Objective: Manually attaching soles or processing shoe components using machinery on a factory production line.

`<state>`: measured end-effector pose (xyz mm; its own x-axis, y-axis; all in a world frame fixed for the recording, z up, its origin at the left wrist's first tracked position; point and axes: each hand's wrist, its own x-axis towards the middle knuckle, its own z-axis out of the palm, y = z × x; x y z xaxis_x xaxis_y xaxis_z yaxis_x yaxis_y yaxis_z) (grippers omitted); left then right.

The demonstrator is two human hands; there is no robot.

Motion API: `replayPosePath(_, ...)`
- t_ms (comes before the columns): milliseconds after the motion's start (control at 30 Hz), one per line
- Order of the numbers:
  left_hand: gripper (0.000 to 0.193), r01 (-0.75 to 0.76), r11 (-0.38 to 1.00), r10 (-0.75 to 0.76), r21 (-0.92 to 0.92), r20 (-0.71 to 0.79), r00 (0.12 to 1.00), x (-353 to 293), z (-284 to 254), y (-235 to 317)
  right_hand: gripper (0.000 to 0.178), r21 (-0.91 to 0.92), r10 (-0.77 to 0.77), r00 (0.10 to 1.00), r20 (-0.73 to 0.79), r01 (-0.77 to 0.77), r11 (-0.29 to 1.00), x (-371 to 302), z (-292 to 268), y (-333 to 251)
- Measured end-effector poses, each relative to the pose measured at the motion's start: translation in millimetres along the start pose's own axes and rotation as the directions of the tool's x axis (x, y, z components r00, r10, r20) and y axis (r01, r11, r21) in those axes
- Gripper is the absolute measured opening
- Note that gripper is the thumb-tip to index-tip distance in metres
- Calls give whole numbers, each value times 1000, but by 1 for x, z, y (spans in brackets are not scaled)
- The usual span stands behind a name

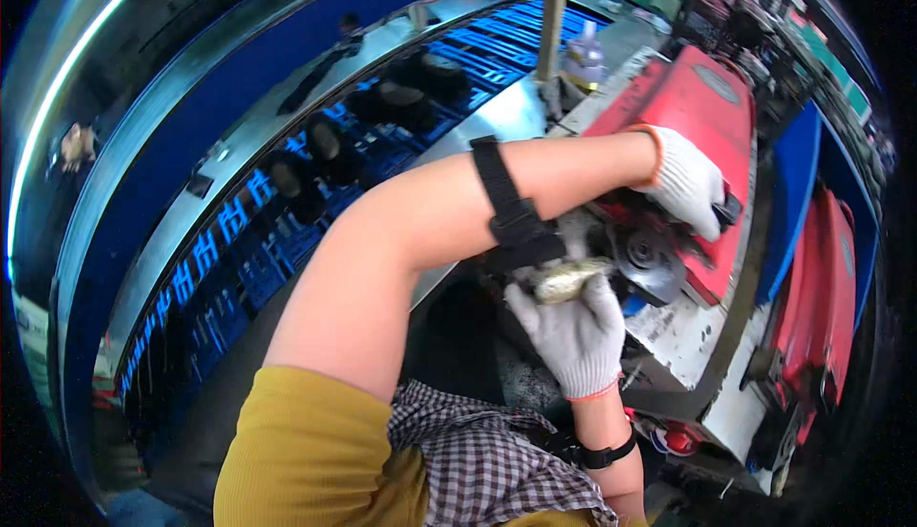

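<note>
My left arm crosses in front of me to a red machine (702, 111) at the right. Its hand (690, 181), in a white knit glove, is curled round a black knob (730, 208) by the machine's side. Nearer to me, my right hand (579, 341), gloved alike, holds a shiny pale-yellow oblong piece (570, 280) between thumb and fingers; what it is exactly I cannot make out. Just beyond that piece, a round dark metal part (650, 258) sits at the machine's near end, below my left wrist.
A long line with blue-lit slats (239, 212) curves along the left, carrying several dark shoe-like pieces (330, 150). Behind the machine stands a clear plastic bottle (585, 54). A second red machine (826, 288) and a blue panel (791, 202) are at the right.
</note>
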<state>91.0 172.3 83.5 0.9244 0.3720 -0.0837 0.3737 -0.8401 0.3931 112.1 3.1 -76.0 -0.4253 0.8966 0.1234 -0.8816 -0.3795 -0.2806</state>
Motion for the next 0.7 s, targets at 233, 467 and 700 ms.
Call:
replayPosePath(233,49,-12,992,31,129,-150,988,1,20,-11,50,-1,-2,981,-196,2,1000,-66,16,-45)
replayPosePath(467,30,-208,973,204,100,-793,574,-41,58,-5,59,-905,-714,678,-171,179,387,-146,-5,-78)
replayPosePath(700,64,-121,567,-823,-815,-568,-29,-172,68,-216,31,-749,-867,430,252,-481,-456,-144,-29,-109)
